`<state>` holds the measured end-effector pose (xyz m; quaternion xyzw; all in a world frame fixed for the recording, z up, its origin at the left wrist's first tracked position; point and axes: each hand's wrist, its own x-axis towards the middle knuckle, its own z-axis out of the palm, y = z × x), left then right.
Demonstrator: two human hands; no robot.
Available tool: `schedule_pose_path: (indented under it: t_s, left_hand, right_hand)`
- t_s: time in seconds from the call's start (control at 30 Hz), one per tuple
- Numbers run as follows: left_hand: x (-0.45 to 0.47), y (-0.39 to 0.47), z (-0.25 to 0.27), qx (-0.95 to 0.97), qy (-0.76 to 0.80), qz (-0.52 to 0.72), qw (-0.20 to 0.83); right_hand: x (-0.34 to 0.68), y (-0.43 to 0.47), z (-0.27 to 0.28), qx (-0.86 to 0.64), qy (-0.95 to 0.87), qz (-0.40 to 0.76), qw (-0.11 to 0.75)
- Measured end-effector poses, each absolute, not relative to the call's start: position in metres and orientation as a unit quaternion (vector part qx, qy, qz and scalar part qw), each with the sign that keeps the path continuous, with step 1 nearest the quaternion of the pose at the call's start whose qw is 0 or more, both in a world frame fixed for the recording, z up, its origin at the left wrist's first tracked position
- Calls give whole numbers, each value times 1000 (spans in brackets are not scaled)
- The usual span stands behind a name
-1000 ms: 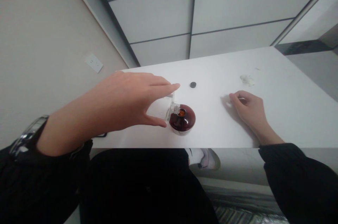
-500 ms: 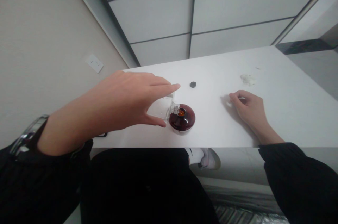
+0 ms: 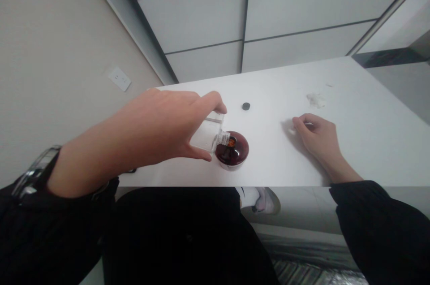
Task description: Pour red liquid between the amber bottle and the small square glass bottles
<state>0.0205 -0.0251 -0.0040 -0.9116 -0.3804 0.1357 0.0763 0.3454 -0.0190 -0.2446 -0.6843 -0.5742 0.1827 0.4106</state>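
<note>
Tilted on its side, a clear bottle (image 3: 205,136) is held in my left hand (image 3: 171,121), thumb below and fingers above. Its threaded neck (image 3: 223,137) lies at the open mouth of a dark reddish-brown round bottle (image 3: 237,153), which stands upright on the white table. Whether liquid is flowing between them I cannot tell. My right hand (image 3: 316,135) rests on the table to the right with its fingers curled in; what they pinch, if anything, is hidden. Beyond the brown bottle lies a small dark cap (image 3: 246,106).
A crumpled white tissue (image 3: 316,100) lies on the white table (image 3: 268,168), past my right hand, with a small pale scrap (image 3: 329,85) behind it. A dark-edged object (image 3: 132,170) is partly hidden under my left wrist. Panelled doors (image 3: 208,11) stand behind the table.
The upper finger of my left hand has bent and curled down at the clear bottle's edge. The clear bottle's neck has shifted very slightly right. My right hand has stayed in place.
</note>
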Motion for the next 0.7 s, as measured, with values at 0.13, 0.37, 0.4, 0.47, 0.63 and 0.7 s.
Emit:
schedule_pose_path:
  t_s: [0.13,0.37,0.4,0.47,0.63,0.7]
  left_hand:
    - [18,-23,-5,-915,-369,136,85]
    - [19,-26,-7,-918,-363,129,98]
    - [20,-28,-7,-919,-359,127,102]
    - [23,-31,-4,-914,-367,137,104]
    - [28,-37,4,-906,-383,160,85]
    - [27,-36,3,-912,-368,156,94]
  right_hand:
    - [344,-19,-243,-687,-574,180,409]
    - [345,-21,-245,-684,-572,183,413]
    - [345,-21,-245,-683,-572,184,414]
    - [345,-21,-245,-683,-572,186,415]
    - [344,-21,-245,-684,-573,181,414]
    - [344,-21,-245,-684,-573,180,414]
